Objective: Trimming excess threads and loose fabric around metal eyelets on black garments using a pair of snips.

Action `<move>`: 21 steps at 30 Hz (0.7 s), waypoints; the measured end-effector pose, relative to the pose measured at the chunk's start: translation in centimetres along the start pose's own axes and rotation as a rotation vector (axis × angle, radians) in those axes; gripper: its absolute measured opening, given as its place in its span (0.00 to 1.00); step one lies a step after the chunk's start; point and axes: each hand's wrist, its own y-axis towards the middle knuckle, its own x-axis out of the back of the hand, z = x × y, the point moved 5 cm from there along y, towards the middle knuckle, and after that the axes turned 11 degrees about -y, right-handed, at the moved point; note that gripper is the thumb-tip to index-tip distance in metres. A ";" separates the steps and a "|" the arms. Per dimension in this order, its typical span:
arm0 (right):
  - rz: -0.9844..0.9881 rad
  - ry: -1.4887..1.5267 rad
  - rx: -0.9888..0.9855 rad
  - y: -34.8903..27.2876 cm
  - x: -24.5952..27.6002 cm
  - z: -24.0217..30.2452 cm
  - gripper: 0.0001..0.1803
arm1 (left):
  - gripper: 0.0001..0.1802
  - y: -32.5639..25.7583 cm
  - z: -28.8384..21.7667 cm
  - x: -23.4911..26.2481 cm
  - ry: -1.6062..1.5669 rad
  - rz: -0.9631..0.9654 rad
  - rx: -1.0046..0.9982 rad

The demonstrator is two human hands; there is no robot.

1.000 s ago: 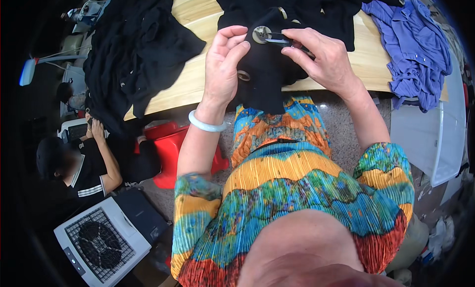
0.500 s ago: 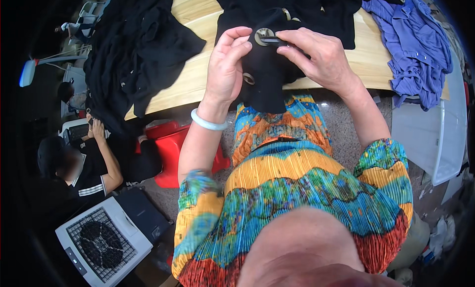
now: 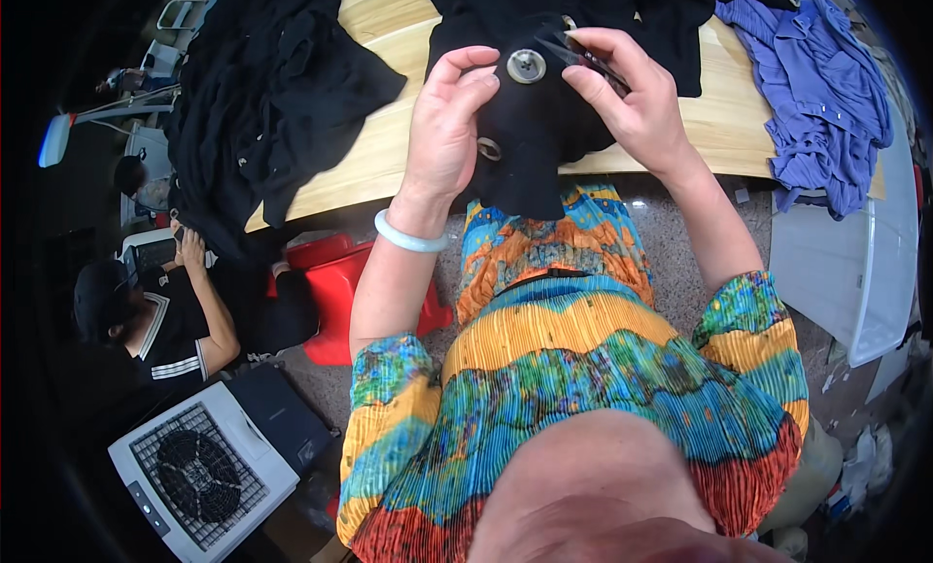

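Observation:
On a black knit garment (image 3: pixel 525 136), a large round grey-brown button (image 3: pixel 526 66) faces up, with a second button (image 3: pixel 488 149) nearer the table's front edge. My left hand (image 3: pixel 451 116) is at the garment's left side, thumb and curled fingers closed on the cloth beside the large button. What lies between those fingertips is mostly hidden. To the right of the button, my right hand (image 3: pixel 632 92) holds a small pair of dark thread snips (image 3: pixel 595 62). Their blades point up and left, spread apart and clear of the button.
More black garments (image 3: pixel 282 87) lie over the wooden table (image 3: pixel 389 19) at left, and a purple garment (image 3: pixel 816 97) at right. A red stool (image 3: pixel 345 301) stands below the table. A person (image 3: pixel 165 310) sits at left, behind a white fan unit (image 3: pixel 204 471).
My right hand has drawn the snips up and right, off the large button, and their blades now show apart. My left hand has hardly moved.

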 end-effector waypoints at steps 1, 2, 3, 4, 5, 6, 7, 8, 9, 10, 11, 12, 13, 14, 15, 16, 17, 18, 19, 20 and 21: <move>0.118 0.071 -0.089 0.1 -0.2 -0.2 0.20 | 0.12 -0.1 -0.1 0.0 0.000 -0.004 -0.002; 0.140 0.120 -0.055 0.2 -0.8 -0.4 0.23 | 0.10 -0.1 0.0 0.0 -0.013 0.005 0.021; 0.157 0.164 -0.022 0.5 -1.2 -0.9 0.26 | 0.10 -0.1 0.0 -0.3 -0.028 0.021 0.045; 0.237 0.226 -0.039 0.6 -1.6 -1.4 0.29 | 0.10 0.0 0.1 -0.3 -0.028 0.022 0.044; 0.295 0.298 -0.075 0.7 -2.0 -1.7 0.29 | 0.09 0.2 0.2 -0.2 0.000 0.028 0.047; 0.355 0.371 -0.112 0.8 -2.4 -1.9 0.29 | 0.09 0.3 0.3 -0.1 0.028 0.033 0.049; 0.385 0.385 -0.142 0.8 -2.8 -2.3 0.26 | 0.09 0.5 0.5 0.0 0.027 0.032 0.047; 0.386 0.385 -0.141 0.8 -2.9 -2.5 0.26 | 0.09 0.6 0.7 0.1 0.033 0.011 0.042; 0.396 0.428 -0.187 0.8 -3.2 -2.8 0.24 | 0.08 0.6 0.7 0.3 0.041 -0.013 0.034; 0.406 0.470 -0.234 0.8 -3.5 -3.2 0.23 | 0.08 0.7 0.7 0.4 0.041 -0.017 0.031; 0.341 0.483 -0.252 0.8 -3.8 -3.8 0.21 | 0.08 0.7 0.6 0.5 0.007 -0.013 0.026; 0.329 0.508 -0.337 0.9 -3.6 -3.9 0.20 | 0.08 0.7 0.5 0.6 -0.026 -0.011 0.019; 0.316 0.532 -0.423 0.8 -3.4 -4.0 0.19 | 0.08 0.7 0.6 1.0 0.018 -0.039 0.012; 0.279 0.502 -0.426 0.9 -3.7 -4.1 0.20 | 0.08 0.6 0.9 1.3 0.061 -0.066 0.006; 0.297 0.509 -0.340 0.9 -3.7 -3.5 0.21 | 0.08 0.5 1.1 1.7 0.133 -0.114 0.012; 0.315 0.515 -0.254 0.9 -3.6 -2.7 0.22 | 0.08 0.6 1.1 2.0 0.133 -0.117 0.009; 0.403 0.556 -0.202 0.8 -4.0 -2.1 0.25 | 0.08 0.6 1.1 2.2 0.162 -0.146 0.033; 0.448 0.588 -0.185 0.6 -4.5 -2.0 0.26 | 0.09 0.6 1.2 2.4 0.189 -0.174 0.061; 0.492 0.619 -0.168 0.2 -5.1 -1.9 0.27 | 0.09 0.8 1.3 2.2 0.179 -0.192 0.053; 0.508 0.550 -0.145 -0.1 -5.5 -1.8 0.26 | 0.09 1.0 1.4 2.1 0.177 -0.195 0.054; 0.514 0.553 -0.143 -0.1 -5.6 -1.8 0.26 | 0.09 1.1 1.2 2.1 0.171 -0.205 0.038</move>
